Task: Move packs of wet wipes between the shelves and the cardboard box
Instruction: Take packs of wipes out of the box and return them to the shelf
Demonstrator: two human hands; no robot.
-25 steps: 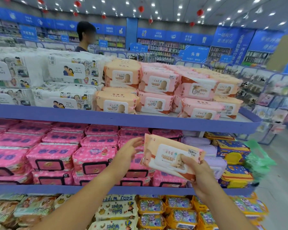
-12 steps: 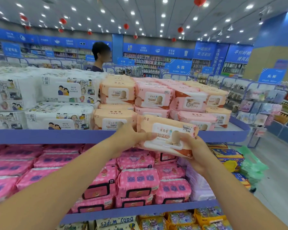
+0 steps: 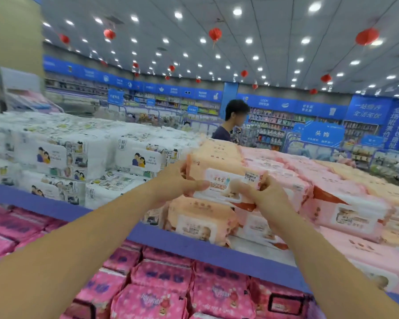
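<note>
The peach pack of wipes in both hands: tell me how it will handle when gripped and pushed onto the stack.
The peach pack probably gives when squeezed: its film wrap looks soft where the left hand and right hand grip it. The glossy film may slip. Flat-sided, it should sit stably on the peach pack below.

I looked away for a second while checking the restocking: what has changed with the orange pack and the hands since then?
The orange pack went up from the pink middle shelf level to the top shelf, over another orange pack. The left hand, open a second ago, joined the grip; the right hand kept holding. The shelved stacks look unchanged.
</note>
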